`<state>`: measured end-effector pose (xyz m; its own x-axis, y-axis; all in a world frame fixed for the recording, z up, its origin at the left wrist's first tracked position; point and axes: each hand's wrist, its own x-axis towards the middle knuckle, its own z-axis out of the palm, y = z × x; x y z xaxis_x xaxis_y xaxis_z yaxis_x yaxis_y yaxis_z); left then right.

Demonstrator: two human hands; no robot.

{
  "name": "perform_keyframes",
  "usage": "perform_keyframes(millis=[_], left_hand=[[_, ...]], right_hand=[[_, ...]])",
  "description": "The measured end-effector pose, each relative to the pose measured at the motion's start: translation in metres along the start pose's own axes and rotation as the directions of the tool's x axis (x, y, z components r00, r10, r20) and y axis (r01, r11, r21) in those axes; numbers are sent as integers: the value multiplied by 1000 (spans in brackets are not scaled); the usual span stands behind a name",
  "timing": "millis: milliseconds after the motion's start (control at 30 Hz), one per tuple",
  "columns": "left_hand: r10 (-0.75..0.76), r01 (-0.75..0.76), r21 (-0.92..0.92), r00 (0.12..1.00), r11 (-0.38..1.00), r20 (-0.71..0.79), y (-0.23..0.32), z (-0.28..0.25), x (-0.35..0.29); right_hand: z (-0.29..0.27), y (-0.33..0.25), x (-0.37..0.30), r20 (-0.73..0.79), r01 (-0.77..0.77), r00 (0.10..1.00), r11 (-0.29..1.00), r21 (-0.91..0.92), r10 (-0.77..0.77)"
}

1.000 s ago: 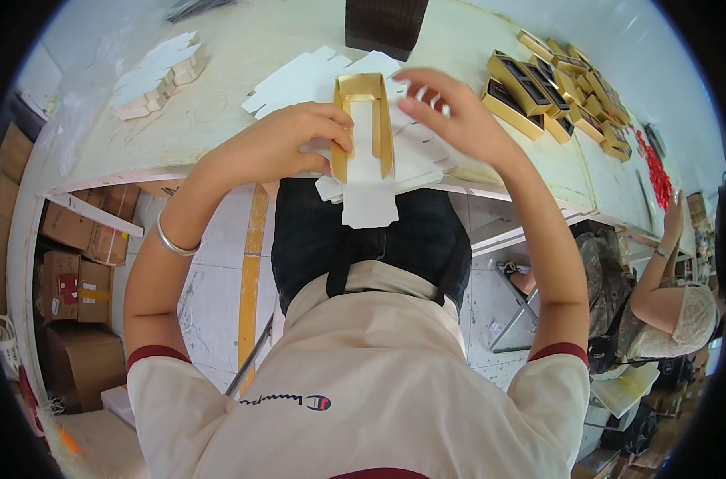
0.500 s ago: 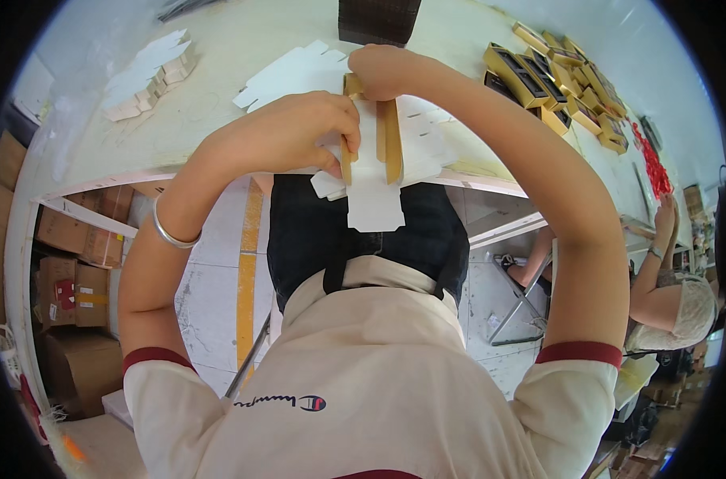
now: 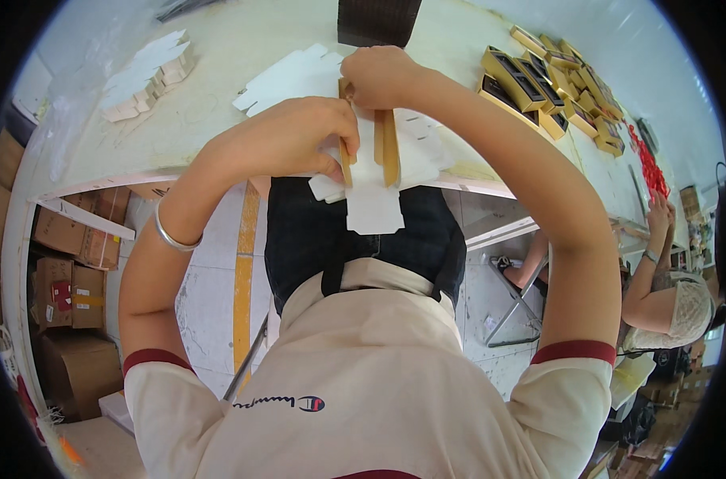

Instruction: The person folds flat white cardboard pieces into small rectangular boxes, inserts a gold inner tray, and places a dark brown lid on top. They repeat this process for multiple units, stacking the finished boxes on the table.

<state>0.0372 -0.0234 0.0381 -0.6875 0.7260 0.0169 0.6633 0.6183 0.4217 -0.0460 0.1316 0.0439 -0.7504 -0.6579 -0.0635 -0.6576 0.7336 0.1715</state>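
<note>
A part-folded cardboard box (image 3: 375, 209), white inside with gold sides, lies at the table's near edge. Its near flap is flat and hangs over the edge. Two long gold walls stand up along its sides. My left hand (image 3: 311, 132) pinches the left wall between thumb and fingers. At the far end of the box, my right hand (image 3: 383, 76) is closed on the end panel, its fingertips largely hidden. Flat white box blanks (image 3: 291, 77) lie beneath and around the box.
A dark brown block (image 3: 377, 21) stands beyond my right hand. Stacked white blanks (image 3: 146, 78) lie at far left. Gold boxes with dark insides (image 3: 513, 77) pile up at right, near red strips (image 3: 649, 164). Another person's hands (image 3: 658, 215) are at the right edge.
My right hand has shifted slightly left and down at the box's far end, and the end panel there is more covered. My left hand keeps its pinch on the left wall.
</note>
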Motion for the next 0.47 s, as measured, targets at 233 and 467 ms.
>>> perform_keyframes(millis=[233, 467], left_hand=[[19, -19, -7, 999, 1000, -42, 1, 3, 3], [-53, 53, 11, 998, 999, 31, 9, -2, 9]], right_hand=[[6, 26, 9, 171, -23, 985, 983, 180, -8], [1, 4, 6, 96, -14, 995, 999, -47, 19]])
